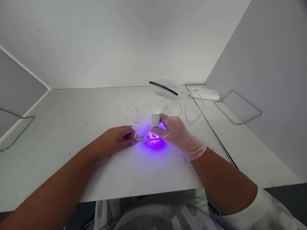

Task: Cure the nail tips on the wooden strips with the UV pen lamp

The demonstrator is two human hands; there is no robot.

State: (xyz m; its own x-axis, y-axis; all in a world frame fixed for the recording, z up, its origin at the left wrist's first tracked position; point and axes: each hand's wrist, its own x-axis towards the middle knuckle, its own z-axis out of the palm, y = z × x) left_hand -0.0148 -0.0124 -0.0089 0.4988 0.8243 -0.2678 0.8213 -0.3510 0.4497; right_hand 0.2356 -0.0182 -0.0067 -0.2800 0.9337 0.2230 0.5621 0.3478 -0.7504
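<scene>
My bare left hand [120, 138] pinches the left end of a small flat piece [141, 138] lying low over the white table. My right hand [174, 132], in a thin pale glove, grips a white cylindrical lamp [155, 117] between thumb and fingers. Violet light shines from under the lamp onto the right end of the piece and the tabletop around it. Small clear parts sit on the piece; the glare hides their detail.
Behind my right hand, a white cable [185, 110] loops toward a white power bank [205, 93]. A black-edged clear visor [163, 88] lies at the back. Wire frames [240, 107] stand at both sides. Dark specks dot the white table [64, 127].
</scene>
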